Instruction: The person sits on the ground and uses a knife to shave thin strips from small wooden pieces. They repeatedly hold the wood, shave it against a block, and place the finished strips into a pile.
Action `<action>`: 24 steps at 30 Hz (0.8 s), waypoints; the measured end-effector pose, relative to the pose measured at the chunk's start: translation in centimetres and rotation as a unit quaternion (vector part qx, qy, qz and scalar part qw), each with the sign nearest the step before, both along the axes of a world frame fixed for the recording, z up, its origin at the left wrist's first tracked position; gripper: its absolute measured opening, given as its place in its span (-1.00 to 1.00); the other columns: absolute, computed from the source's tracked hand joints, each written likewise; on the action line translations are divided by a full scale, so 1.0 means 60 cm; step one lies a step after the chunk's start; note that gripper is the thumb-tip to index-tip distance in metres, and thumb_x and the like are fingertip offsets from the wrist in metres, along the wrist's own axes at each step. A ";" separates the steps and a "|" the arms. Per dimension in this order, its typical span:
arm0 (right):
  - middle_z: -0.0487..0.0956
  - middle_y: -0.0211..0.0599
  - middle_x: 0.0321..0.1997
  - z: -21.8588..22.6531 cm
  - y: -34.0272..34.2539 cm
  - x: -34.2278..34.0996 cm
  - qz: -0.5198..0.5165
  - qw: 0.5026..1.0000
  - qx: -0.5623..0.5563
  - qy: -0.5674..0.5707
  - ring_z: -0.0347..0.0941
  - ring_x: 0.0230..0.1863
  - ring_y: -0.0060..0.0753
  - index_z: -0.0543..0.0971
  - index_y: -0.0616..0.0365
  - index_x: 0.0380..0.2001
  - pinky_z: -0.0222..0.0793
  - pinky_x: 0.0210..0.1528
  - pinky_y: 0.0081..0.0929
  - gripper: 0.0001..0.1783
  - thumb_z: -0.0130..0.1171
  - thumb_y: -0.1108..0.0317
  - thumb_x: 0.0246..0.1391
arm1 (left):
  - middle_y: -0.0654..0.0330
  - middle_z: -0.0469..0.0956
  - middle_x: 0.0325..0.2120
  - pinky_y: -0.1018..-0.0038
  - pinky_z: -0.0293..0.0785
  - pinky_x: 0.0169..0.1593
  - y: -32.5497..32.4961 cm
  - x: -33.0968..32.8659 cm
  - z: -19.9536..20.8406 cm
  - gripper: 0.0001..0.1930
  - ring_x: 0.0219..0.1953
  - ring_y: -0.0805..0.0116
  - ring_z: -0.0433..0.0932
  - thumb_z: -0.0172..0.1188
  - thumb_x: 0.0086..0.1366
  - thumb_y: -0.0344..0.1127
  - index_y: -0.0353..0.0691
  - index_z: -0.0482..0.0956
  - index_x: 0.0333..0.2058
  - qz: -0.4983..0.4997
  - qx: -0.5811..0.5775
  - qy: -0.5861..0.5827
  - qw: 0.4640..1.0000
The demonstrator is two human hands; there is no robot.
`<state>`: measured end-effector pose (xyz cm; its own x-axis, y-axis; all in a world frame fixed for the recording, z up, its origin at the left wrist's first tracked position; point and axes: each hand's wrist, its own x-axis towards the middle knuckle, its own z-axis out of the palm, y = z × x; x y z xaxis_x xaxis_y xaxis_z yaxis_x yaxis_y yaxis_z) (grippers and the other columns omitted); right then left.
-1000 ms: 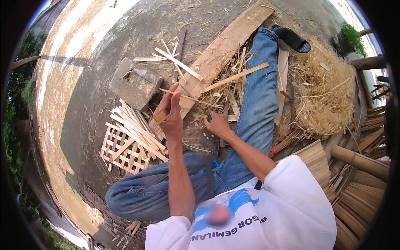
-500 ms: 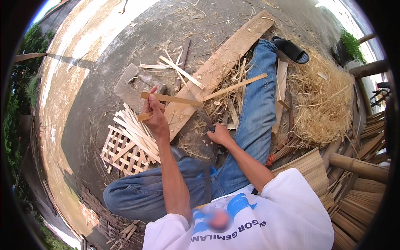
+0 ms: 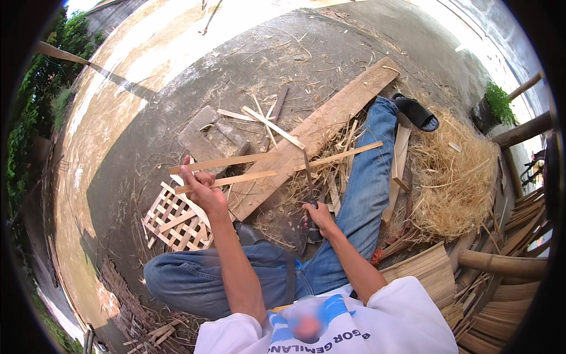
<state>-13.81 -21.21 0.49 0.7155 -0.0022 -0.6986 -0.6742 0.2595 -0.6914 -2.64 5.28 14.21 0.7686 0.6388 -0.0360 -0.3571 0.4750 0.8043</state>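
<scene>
My left hand [image 3: 203,190] grips two flat bamboo strips, an upper strip [image 3: 227,161] and a lower strip [image 3: 244,177], which fan slightly apart above a wooden plank [image 3: 330,115]. In my right hand [image 3: 319,217] is a knife [image 3: 309,177] by its dark handle; its narrow blade points away from me, just beyond the strips' right ends, apparently apart from them. Below my left hand lies a woven bamboo lattice [image 3: 171,219] with loose strips on it. Another long bamboo strip [image 3: 348,154] reaches from the plank across my right leg.
Several cut strips [image 3: 274,127] rest beside a stone block [image 3: 203,138] at the plank's far left. Fine shavings form a large pile [image 3: 454,183] right of my leg. A bamboo pole [image 3: 501,263] and split bamboo lie at the right edge.
My left hand has moved left, and the two strips now show side by side. The knife, earlier against the end of one strip, has swung to point away. The whole view has shifted.
</scene>
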 end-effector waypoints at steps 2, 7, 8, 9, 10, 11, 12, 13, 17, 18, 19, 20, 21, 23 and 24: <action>0.47 -0.37 -0.45 0.001 -0.002 0.000 -0.005 1.000 -0.009 -0.011 0.48 -0.53 -0.49 0.48 0.19 -0.29 0.52 -0.50 -0.43 -0.81 0.24 0.32 0.22 | 0.46 0.03 -0.69 0.57 0.02 -0.45 0.000 0.007 -0.014 -0.40 -0.61 0.64 -0.03 0.09 0.54 0.03 -0.24 0.28 0.36 0.005 0.009 0.012 1.000; 0.51 -0.32 -0.47 -0.015 0.005 -0.004 0.009 0.995 -0.043 -0.090 0.52 -0.56 -0.44 0.48 0.23 -0.28 0.52 -0.48 -0.38 -0.67 0.20 0.14 0.31 | 0.43 0.17 -0.55 0.55 0.14 -0.36 -0.011 0.007 -0.023 -0.02 -0.53 0.63 0.10 0.24 0.39 0.19 -0.12 -0.11 0.53 0.033 0.016 0.008 0.999; 0.52 -0.32 -0.47 -0.021 0.004 -0.003 0.013 0.994 -0.049 -0.095 0.54 -0.54 -0.43 0.48 0.24 -0.27 0.53 -0.47 -0.38 -0.63 0.19 0.09 0.33 | 0.43 0.17 -0.55 0.55 0.15 -0.35 -0.016 0.007 -0.021 -0.02 -0.53 0.63 0.10 0.22 0.40 0.20 -0.11 -0.11 0.53 0.033 0.011 -0.001 0.999; 0.53 -0.31 -0.47 -0.021 0.011 -0.004 0.020 0.993 -0.052 -0.101 0.56 -0.53 -0.43 0.48 0.24 -0.26 0.53 -0.47 -0.38 -0.59 0.17 0.04 0.34 | 0.42 0.15 -0.57 0.54 0.15 -0.32 -0.015 0.005 -0.025 -0.09 -0.52 0.62 0.10 0.16 0.42 0.22 -0.10 -0.04 0.52 0.024 0.021 -0.007 0.999; 0.54 -0.30 -0.47 -0.017 0.016 -0.004 0.027 0.992 -0.055 -0.106 0.58 -0.51 -0.42 0.48 0.25 -0.26 0.53 -0.46 -0.38 -0.54 0.15 -0.01 0.36 | 0.42 0.15 -0.57 0.54 0.15 -0.32 -0.015 0.003 -0.031 -0.11 -0.52 0.62 0.10 0.14 0.44 0.23 -0.11 0.00 0.51 0.013 0.031 -0.014 0.999; 0.58 -0.27 -0.46 -0.037 0.017 -0.007 0.055 0.982 -0.116 -0.137 0.60 -0.51 -0.42 0.49 0.27 -0.24 0.52 -0.46 -0.40 -0.47 0.12 -0.09 0.37 | 0.42 0.16 -0.57 0.55 0.15 -0.32 -0.017 0.002 -0.037 -0.14 -0.51 0.62 0.11 0.12 0.45 0.23 -0.12 0.04 0.50 0.001 0.040 -0.022 0.999; 0.58 -0.27 -0.46 -0.030 0.022 -0.008 0.058 0.982 -0.119 -0.135 0.60 -0.52 -0.41 0.49 0.27 -0.24 0.51 -0.46 -0.40 -0.47 0.12 -0.10 0.37 | 0.41 0.16 -0.58 0.55 0.15 -0.32 -0.020 0.000 -0.041 -0.16 -0.50 0.61 0.11 0.10 0.46 0.23 -0.13 0.08 0.49 -0.011 0.049 -0.027 0.998; 0.59 -0.26 -0.46 -0.023 0.027 -0.011 0.060 0.982 -0.122 -0.134 0.60 -0.53 -0.41 0.50 0.28 -0.23 0.50 -0.47 -0.41 -0.46 0.12 -0.10 0.37 | 0.41 0.16 -0.59 0.54 0.16 -0.29 -0.026 0.000 -0.045 -0.22 -0.49 0.60 0.13 0.06 0.48 0.22 -0.17 0.17 0.46 0.001 0.056 -0.013 0.998; 0.59 -0.25 -0.47 -0.012 0.030 -0.011 0.083 0.975 -0.152 -0.142 0.59 -0.59 -0.39 0.50 0.29 -0.22 0.49 -0.49 -0.40 -0.43 0.10 -0.13 0.37 | 0.35 0.25 -0.48 0.49 0.23 -0.15 -0.026 0.006 -0.072 -0.40 -0.39 0.52 0.21 0.05 0.56 0.03 -0.21 0.26 0.39 -0.018 0.012 -0.030 0.999; 0.59 -0.25 -0.48 -0.013 0.027 -0.010 0.081 0.977 -0.147 -0.131 0.58 -0.59 -0.39 0.50 0.29 -0.23 0.48 -0.50 -0.40 -0.43 0.09 -0.14 0.37 | 0.32 0.26 -0.44 0.49 0.24 -0.13 -0.033 0.008 -0.068 -0.44 -0.36 0.50 0.23 0.04 0.56 0.00 -0.22 0.29 0.35 -0.016 0.015 -0.044 0.999; 0.59 -0.24 -0.48 -0.014 0.025 -0.009 0.079 0.980 -0.141 -0.119 0.58 -0.60 -0.39 0.49 0.29 -0.24 0.48 -0.51 -0.41 -0.42 0.08 -0.15 0.38 | 0.30 0.28 -0.40 0.49 0.24 -0.11 -0.044 0.009 -0.065 -0.49 -0.32 0.48 0.25 0.04 0.56 -0.04 -0.22 0.32 0.31 -0.014 0.018 -0.058 0.998; 0.58 -0.24 -0.48 -0.015 0.024 -0.008 0.077 0.982 -0.135 -0.108 0.58 -0.60 -0.39 0.49 0.29 -0.24 0.48 -0.52 -0.41 -0.41 0.07 -0.15 0.38 | 0.28 0.29 -0.36 0.50 0.25 -0.10 -0.050 0.011 -0.061 -0.53 -0.28 0.46 0.27 0.03 0.56 -0.07 -0.23 0.36 0.27 -0.012 0.022 -0.071 0.997; 0.58 -0.24 -0.48 -0.018 0.022 -0.009 0.069 0.985 -0.119 -0.106 0.58 -0.60 -0.38 0.49 0.29 -0.26 0.48 -0.52 -0.41 -0.41 0.06 -0.15 0.39 | 0.25 0.33 -0.28 0.47 0.28 0.00 -0.051 0.012 -0.060 -0.56 -0.18 0.44 0.31 0.01 0.57 -0.06 -0.24 0.38 0.22 -0.039 0.089 -0.045 0.994; 0.58 -0.23 -0.48 -0.024 0.021 -0.009 0.052 0.990 -0.086 -0.101 0.57 -0.60 -0.37 0.49 0.29 -0.28 0.48 -0.52 -0.40 -0.41 0.04 -0.15 0.40 | 0.22 0.40 -0.19 0.43 0.33 0.15 -0.054 0.009 -0.059 -0.58 -0.04 0.43 0.37 -0.01 0.59 -0.04 -0.25 0.41 0.18 -0.083 0.230 0.020 0.970; 0.58 -0.22 -0.48 -0.026 0.022 -0.009 0.052 0.989 -0.088 -0.104 0.57 -0.60 -0.38 0.48 0.29 -0.29 0.48 -0.52 -0.41 -0.40 0.02 -0.16 0.41 | 0.22 0.43 -0.16 0.41 0.34 0.20 -0.056 0.009 -0.054 -0.58 0.00 0.42 0.40 -0.02 0.60 -0.03 -0.25 0.42 0.18 -0.103 0.299 0.058 0.947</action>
<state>-14.32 -19.90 -1.07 0.8467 -0.0284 -0.5313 -0.5292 0.0592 -0.8464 -2.12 1.93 10.95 0.8925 0.4082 0.1922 -0.1983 -0.0278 0.9798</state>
